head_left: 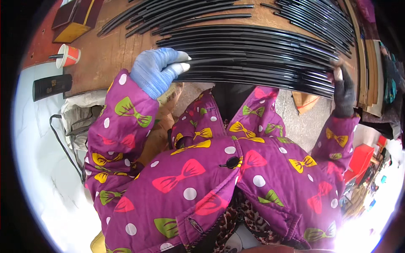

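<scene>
My left hand (158,69), in a light blue knit glove with whitish fingertips, pinches the left end of a slim black rod (219,61). The rod lies among a wide layer of similar glossy black rods (253,44) running left to right along the near table edge. At the right ends of this layer is my right hand (344,88), in a dark grey glove. Its thumb and finger close on a rod end there; whether it is the same rod I cannot tell. Both sleeves are purple with printed bows and dots.
More black rods lie in a bundle (181,17) at the far left and another (316,21) at the far right of the brown table (114,55). A paper cup (68,56), a black cylinder (52,87) and a box (76,19) stand left. A pale bag (80,120) hangs below.
</scene>
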### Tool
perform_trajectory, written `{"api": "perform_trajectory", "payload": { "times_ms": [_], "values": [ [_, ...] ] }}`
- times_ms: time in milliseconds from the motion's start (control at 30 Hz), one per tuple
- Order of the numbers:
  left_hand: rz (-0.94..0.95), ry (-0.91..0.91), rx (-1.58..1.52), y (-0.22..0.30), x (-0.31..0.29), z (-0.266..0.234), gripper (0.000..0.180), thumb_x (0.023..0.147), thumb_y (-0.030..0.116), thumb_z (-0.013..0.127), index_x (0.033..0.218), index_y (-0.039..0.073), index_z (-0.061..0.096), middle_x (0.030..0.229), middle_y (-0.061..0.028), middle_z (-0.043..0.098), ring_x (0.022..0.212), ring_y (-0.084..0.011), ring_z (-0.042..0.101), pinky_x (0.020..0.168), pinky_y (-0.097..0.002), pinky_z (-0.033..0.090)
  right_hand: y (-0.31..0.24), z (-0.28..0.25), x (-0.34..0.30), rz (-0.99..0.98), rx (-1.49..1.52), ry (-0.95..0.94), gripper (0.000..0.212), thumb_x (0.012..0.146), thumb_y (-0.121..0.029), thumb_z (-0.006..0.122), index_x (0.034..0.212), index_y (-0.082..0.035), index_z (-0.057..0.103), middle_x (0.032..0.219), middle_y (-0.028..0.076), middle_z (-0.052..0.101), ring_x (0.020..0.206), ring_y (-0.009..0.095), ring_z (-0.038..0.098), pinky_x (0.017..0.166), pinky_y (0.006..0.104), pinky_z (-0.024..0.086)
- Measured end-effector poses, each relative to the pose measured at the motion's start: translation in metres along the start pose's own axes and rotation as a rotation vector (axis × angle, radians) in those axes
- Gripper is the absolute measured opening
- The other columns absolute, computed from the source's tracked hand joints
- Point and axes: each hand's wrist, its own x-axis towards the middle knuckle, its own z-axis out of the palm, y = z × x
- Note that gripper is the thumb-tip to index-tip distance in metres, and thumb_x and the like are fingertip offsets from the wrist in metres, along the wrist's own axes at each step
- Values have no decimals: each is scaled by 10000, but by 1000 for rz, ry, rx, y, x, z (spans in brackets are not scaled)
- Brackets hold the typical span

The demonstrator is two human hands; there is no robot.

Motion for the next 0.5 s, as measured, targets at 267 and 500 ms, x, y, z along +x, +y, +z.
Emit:
{"api": "perform_trajectory", "payload": {
  "times_ms": [267,500],
  "values": [
    [82,21,-89,5,4,16,168,703,27,627,868,-7,633,731,-96,608,687,-163,587,641,-263,447,-19,45,-20,91,479,95,322,851,-308,491,971,-17,560,631,-2,487,510,57,416,451,186,330],
    [335,13,183,33,9,33,177,694,51,632,867,14,633,725,-116,598,663,-215,585,617,-279,448,-103,114,-12,193,644,-237,236,845,-206,513,961,-10,576,635,3,513,531,67,479,475,200,384]
  ]
}}
